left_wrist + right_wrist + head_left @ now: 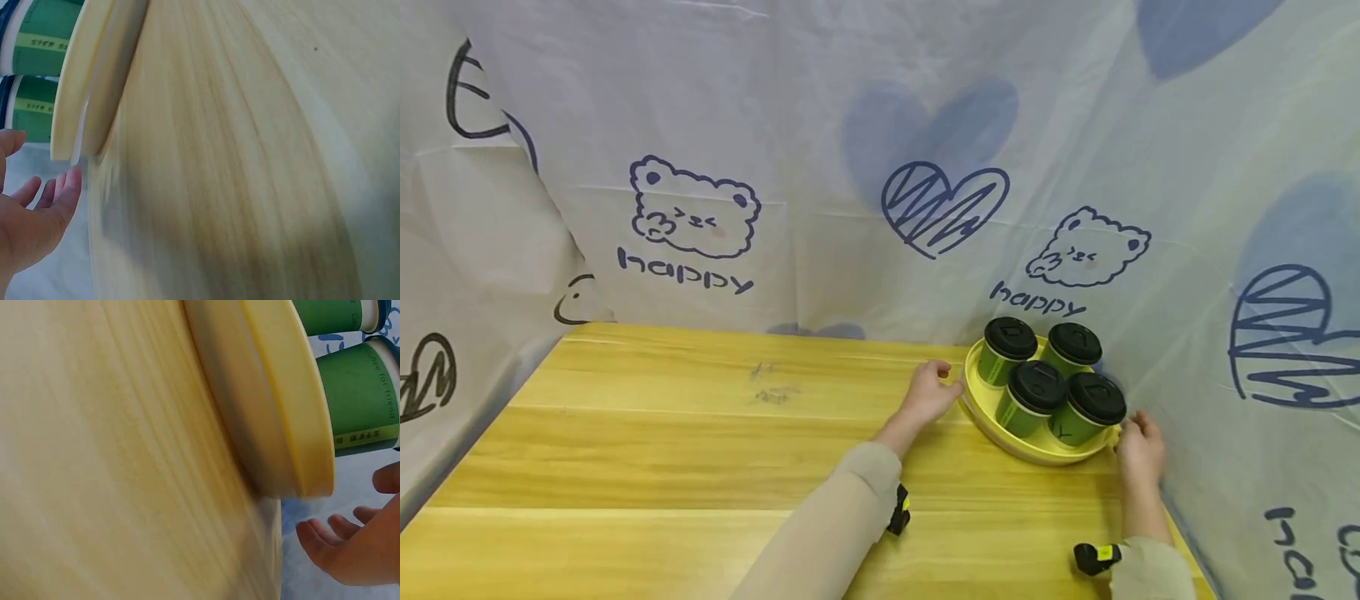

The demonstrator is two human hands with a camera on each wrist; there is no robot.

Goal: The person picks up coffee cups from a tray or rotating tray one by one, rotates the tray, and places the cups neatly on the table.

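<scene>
A round yellow tray [1000,437] sits at the back right of the wooden table, with several green paper cups [1017,417] with black lids [1036,387] standing together on it. At the tray's left side is my left hand [931,393], fingers loosely bent and fingertips close by the rim. My right hand [1141,450] is on the opposite side, by the tray's right front edge. Both wrist views show the fingers relaxed and spread, with a small gap between the right fingertips [306,532] and the tray wall [306,437]. Neither hand grips anything.
The wooden table [700,467] stretches far to the left of the tray. A white printed cloth [820,233] with hearts and bears hangs along the back and right, close behind the tray. Dark smudges [772,394] mark the tabletop.
</scene>
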